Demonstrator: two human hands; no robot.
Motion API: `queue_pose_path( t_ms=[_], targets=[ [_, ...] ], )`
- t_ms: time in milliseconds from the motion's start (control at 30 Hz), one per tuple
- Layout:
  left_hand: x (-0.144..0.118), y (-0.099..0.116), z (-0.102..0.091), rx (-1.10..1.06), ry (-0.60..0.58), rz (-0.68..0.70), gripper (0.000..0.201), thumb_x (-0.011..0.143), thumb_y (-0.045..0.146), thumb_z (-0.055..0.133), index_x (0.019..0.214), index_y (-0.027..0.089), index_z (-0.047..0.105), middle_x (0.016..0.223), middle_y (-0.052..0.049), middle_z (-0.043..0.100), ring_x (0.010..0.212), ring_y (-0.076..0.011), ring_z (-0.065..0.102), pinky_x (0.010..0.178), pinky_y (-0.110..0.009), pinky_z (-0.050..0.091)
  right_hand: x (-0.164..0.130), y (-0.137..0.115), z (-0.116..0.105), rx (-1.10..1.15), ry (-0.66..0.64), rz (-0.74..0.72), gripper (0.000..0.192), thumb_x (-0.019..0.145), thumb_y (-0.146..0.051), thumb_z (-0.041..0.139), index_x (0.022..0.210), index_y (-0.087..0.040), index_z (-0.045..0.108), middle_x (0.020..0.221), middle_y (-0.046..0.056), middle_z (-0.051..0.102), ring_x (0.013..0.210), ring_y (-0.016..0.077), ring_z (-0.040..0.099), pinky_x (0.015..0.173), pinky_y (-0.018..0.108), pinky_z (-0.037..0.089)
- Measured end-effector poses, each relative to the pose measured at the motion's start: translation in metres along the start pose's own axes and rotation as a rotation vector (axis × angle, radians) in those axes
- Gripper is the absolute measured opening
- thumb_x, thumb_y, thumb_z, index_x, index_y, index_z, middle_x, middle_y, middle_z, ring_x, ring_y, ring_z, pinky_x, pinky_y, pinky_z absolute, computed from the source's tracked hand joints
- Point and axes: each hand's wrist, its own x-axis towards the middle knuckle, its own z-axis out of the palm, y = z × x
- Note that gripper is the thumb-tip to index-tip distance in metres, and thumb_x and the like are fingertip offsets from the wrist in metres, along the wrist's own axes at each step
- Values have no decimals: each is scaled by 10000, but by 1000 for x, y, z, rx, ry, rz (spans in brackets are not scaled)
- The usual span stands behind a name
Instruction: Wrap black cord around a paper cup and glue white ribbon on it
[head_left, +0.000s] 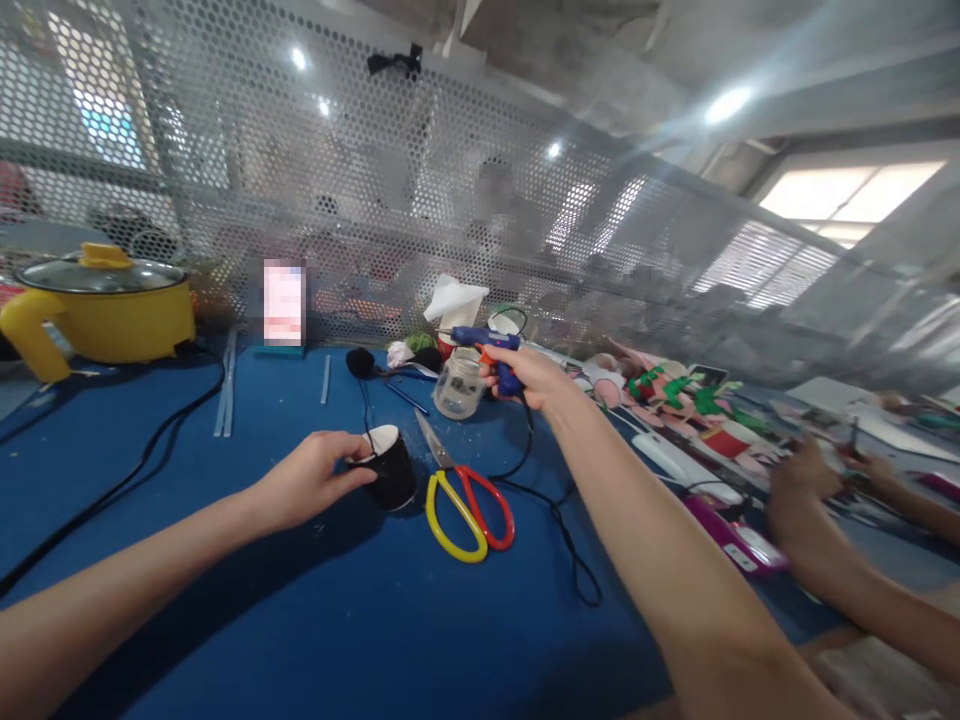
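Note:
My left hand (334, 475) pinches the rim of a small cup (391, 478), black outside and white inside, tilted on the blue table. A black strand runs from the cup to a ball of black yarn (361, 363). My right hand (517, 372) is wrapped round a blue hot glue gun (486, 339) with an orange trigger, its nozzle pointing left above a glass jar (459, 384). Between my hands lie scissors (466, 505) with one yellow and one red handle, blades partly apart.
At the left stand a yellow electric pot (124, 310), its black cable (161, 430) and clear glue sticks (226, 385). A lit phone (284, 303) leans against the mesh partition. Another person's arms (840, 540) work at the right, near a purple device (735, 535) and cluttered craft pieces.

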Motion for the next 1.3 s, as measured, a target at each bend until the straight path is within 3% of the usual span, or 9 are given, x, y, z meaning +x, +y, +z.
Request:
queue_pose_path(
  t_ms=[200,367,533,600,700,833,1000,1133,1300],
  targets=[
    [-1,-1,-2,59,8,26,176,776,287,459,708,143,534,695,-31,582,652,-151,518,615,-254,372,21,6,2,-169,-10,136,310,826,-320,494,584,-132,536,436,37,573,362,97,498,373,219,439],
    [0,-1,-2,59,7,42,175,779,287,468,692,148,528,680,-24,578,639,-145,515,599,-242,368,13,4,-7,-354,82,89,417,802,-468,464,530,-158,526,482,94,599,469,183,582,461,318,479],
    [0,1,-1,131,4,56,152,777,275,483,698,158,538,680,-21,580,648,-151,520,619,-250,378,-21,-2,-4,-525,318,-193,321,743,-407,566,522,-188,486,698,127,622,918,275,570,703,324,437],
    [-1,2,0,166,5,92,131,777,264,491,723,160,550,686,-22,582,664,-154,525,674,-275,390,-41,2,12,-641,340,-473,311,765,-419,527,560,-185,524,787,114,624,952,257,544,741,313,407],
    [-2,5,2,198,3,168,98,780,216,487,752,161,563,704,-27,592,697,-161,538,773,-330,383,-64,14,46,-720,-55,-695,395,844,-415,391,596,-179,589,752,67,631,780,180,584,694,278,404],
    [-6,7,6,245,19,265,90,785,161,478,762,172,564,770,-35,623,810,-186,558,888,-399,314,-69,32,85,-790,-378,-587,526,869,-461,296,551,-166,593,619,55,625,624,157,580,627,268,399],
    [-8,6,10,254,28,312,118,781,128,461,757,183,563,847,-37,648,886,-188,556,920,-412,272,-59,45,95,-679,-528,-376,359,810,-410,458,651,-157,659,735,39,672,718,172,602,641,258,421],
    [-7,7,10,247,27,313,125,778,134,463,763,190,574,830,-25,658,881,-174,556,937,-408,259,-61,50,89,-456,-516,-241,212,770,-311,533,767,-166,688,1030,44,650,974,186,571,813,272,417],
    [-8,12,7,286,20,339,124,780,131,467,748,182,575,817,-33,665,887,-190,558,930,-436,262,-70,51,86,-339,-487,-186,158,739,-252,559,771,-166,687,1152,67,588,1035,178,546,882,286,386]
  ],
)
